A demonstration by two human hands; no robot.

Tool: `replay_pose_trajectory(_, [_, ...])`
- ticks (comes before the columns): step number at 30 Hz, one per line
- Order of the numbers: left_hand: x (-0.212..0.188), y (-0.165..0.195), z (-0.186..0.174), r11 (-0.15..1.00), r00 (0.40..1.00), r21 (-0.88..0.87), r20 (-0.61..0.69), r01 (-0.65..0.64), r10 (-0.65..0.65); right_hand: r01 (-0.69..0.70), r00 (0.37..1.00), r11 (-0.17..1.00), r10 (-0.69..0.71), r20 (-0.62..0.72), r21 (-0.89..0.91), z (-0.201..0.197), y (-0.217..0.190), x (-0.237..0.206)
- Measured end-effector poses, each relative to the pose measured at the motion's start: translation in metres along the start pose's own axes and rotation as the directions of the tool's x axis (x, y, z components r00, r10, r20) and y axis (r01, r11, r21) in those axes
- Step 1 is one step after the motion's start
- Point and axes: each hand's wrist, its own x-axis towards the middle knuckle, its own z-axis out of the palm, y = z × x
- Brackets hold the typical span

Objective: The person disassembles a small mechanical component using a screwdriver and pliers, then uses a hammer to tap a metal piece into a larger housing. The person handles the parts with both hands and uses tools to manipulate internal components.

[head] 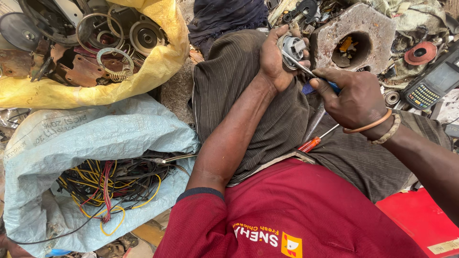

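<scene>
My left hand grips a small round grey metal part above my knee. My right hand holds a blue-handled screwdriver whose shaft tip is pushed into that part. A second screwdriver with a red handle lies across my lap on the dark striped trousers. Two bangles sit on my right wrist.
A yellow sack of rusty metal plates, rings and springs lies at top left. Below it, a pale blue sack holds tangled yellow, red and black wires. A heavy grey metal block with a hole and a handheld keypad device lie at top right.
</scene>
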Motion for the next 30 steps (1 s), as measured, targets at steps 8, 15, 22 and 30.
replay_pose_trajectory(8, [0.003, 0.0, -0.007, 0.97, 0.974, -0.236, 0.228, 0.061, -0.006, -0.188, 0.982, 0.828, 0.172, 0.08, 0.529, 0.037, 0.017, -0.006])
replay_pose_trajectory(15, [0.003, -0.013, -0.01, 0.934, 0.964, -0.353, 0.265, 0.06, 0.038, -0.285, 0.934, 0.736, 0.357, 0.007, 0.614, 0.052, -0.028, 0.006])
replay_pose_trajectory(22, [-0.005, 0.001, 0.012, 0.959, 0.932, -0.284, 0.353, 0.025, 0.08, -0.252, 0.916, 0.954, 0.29, -0.277, 0.164, 0.023, -0.042, -0.054])
replay_pose_trajectory(30, [-0.023, 0.007, 0.028, 0.988, 0.886, -0.002, 0.442, -0.157, 0.141, -0.144, 0.912, 0.989, 0.139, -0.386, 0.017, 0.002, -0.043, -0.05])
